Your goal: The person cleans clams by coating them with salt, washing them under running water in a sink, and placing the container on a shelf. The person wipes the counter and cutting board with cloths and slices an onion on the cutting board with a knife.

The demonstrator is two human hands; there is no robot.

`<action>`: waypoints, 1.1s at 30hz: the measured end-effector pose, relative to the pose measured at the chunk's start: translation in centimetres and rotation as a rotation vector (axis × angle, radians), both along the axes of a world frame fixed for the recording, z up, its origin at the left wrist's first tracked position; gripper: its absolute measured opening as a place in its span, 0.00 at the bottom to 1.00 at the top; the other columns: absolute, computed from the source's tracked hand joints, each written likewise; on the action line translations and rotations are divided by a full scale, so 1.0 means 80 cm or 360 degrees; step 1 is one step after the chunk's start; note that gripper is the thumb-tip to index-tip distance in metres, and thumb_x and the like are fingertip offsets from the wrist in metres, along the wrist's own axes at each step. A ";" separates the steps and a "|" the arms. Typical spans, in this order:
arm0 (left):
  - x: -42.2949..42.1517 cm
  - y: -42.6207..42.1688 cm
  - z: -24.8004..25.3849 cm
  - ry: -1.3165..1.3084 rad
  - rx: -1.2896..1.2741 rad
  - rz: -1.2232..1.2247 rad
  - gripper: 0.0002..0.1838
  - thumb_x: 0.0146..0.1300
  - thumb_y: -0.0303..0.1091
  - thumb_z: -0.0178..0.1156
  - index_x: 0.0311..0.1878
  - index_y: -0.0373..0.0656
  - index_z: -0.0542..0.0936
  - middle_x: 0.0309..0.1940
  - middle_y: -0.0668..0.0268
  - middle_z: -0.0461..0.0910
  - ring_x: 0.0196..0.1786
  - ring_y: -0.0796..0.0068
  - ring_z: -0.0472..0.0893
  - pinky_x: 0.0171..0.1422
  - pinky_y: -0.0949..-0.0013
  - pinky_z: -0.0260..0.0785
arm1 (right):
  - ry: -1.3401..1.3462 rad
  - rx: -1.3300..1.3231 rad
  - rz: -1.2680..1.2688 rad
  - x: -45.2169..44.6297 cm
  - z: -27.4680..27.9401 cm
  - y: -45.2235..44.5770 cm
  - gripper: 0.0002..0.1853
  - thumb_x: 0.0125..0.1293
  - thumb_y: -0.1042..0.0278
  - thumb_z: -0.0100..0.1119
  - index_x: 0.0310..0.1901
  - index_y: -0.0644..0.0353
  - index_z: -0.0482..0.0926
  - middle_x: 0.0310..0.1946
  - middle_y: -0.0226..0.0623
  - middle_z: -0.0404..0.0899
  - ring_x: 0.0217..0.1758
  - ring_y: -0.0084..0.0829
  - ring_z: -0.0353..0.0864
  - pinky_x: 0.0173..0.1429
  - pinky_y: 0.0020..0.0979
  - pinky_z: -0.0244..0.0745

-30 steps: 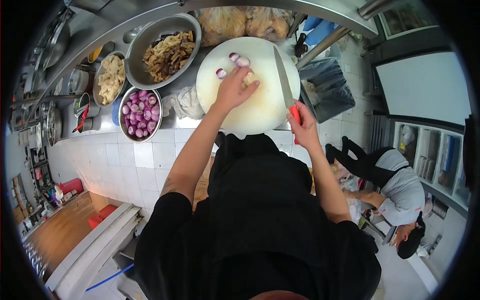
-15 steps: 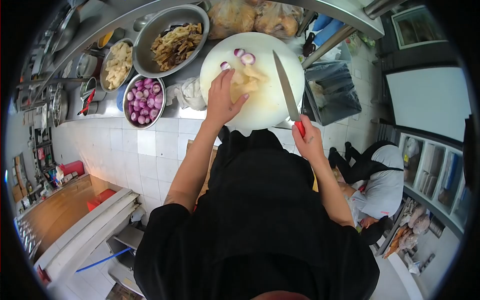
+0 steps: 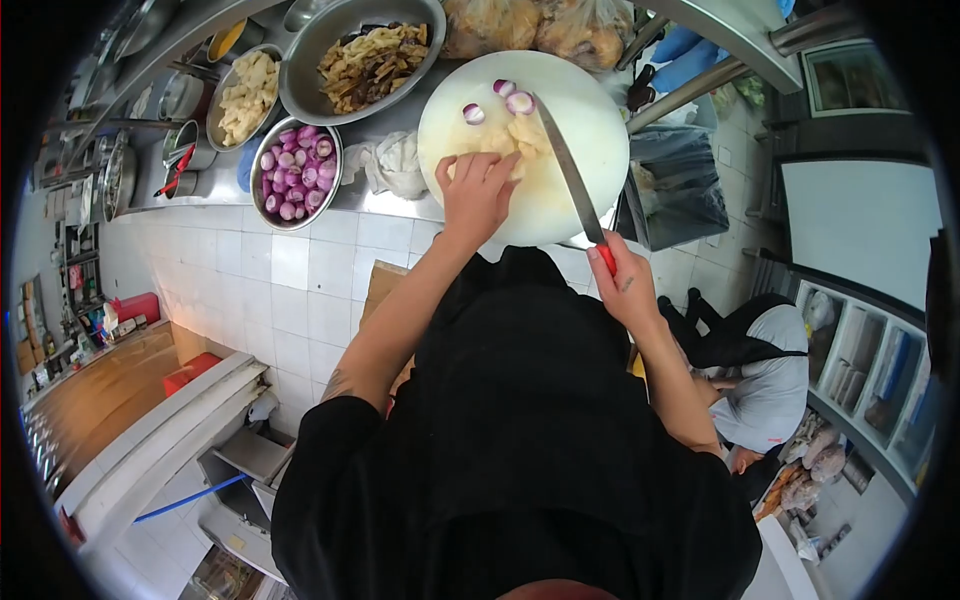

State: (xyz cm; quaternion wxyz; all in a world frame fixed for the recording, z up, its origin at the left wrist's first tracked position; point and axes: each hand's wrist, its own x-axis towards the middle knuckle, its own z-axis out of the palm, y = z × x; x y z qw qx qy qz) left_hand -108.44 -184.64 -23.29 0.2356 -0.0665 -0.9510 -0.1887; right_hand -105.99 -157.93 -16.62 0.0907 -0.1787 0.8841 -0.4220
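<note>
My right hand (image 3: 623,278) is closed round the red handle of a long knife (image 3: 570,170), whose blade lies over the right part of the round white cutting board (image 3: 590,130). My left hand (image 3: 478,197) rests on the board, its fingers bent over pale yellow pieces and pressed on them. More pale pieces (image 3: 530,137) lie just beyond its fingertips, towards the blade. Purple and white onion pieces (image 3: 519,103) sit near the far edge of the board.
Left of the board are a crumpled cloth (image 3: 392,165), a bowl of purple onions (image 3: 325,190), a bowl of pale pieces (image 3: 248,98) and a large basin (image 3: 300,85). Filled plastic bags (image 3: 490,28) lie behind. A bin (image 3: 685,190) and a bending person (image 3: 765,385) are at the right.
My left hand has gone from one piece, through spread fingers beside scattered pale pieces, to bent fingers on them. The knife stays in my right hand. The view has shifted; the other person bends lower.
</note>
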 end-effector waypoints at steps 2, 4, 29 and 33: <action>0.029 0.000 0.007 -0.0131 0.0012 0.0002 0.27 0.56 0.37 0.70 0.60 0.46 0.78 0.51 0.63 0.76 0.58 0.62 0.73 0.66 0.51 0.55 | 0.0046 0.0036 0.0048 0.006 0.001 0.007 0.12 0.71 0.67 0.60 0.50 0.64 0.77 0.25 0.50 0.81 0.28 0.54 0.81 0.32 0.43 0.74; 0.050 -0.009 0.005 -0.0269 0.0024 0.0011 0.28 0.57 0.38 0.69 0.62 0.44 0.76 0.51 0.61 0.76 0.58 0.60 0.73 0.66 0.51 0.56 | 0.0134 0.0298 0.0225 0.011 0.013 0.016 0.11 0.69 0.67 0.61 0.49 0.61 0.77 0.25 0.49 0.81 0.28 0.53 0.82 0.33 0.45 0.75; 0.066 -0.063 -0.019 -0.0238 0.1422 0.0084 0.21 0.56 0.18 0.59 0.55 0.42 0.80 0.38 0.65 0.72 0.40 0.74 0.74 0.40 0.73 0.71 | -0.0388 0.0525 0.0541 0.003 0.011 0.020 0.11 0.73 0.59 0.56 0.41 0.57 0.70 0.19 0.48 0.77 0.27 0.57 0.78 0.34 0.53 0.70; 0.048 -0.086 -0.034 -0.0235 0.1640 0.0411 0.20 0.57 0.22 0.59 0.55 0.43 0.80 0.48 0.64 0.74 0.49 0.72 0.74 0.52 0.69 0.71 | -0.0349 0.0515 0.0400 0.017 0.010 0.007 0.11 0.72 0.58 0.58 0.41 0.57 0.71 0.20 0.47 0.77 0.28 0.56 0.79 0.34 0.52 0.70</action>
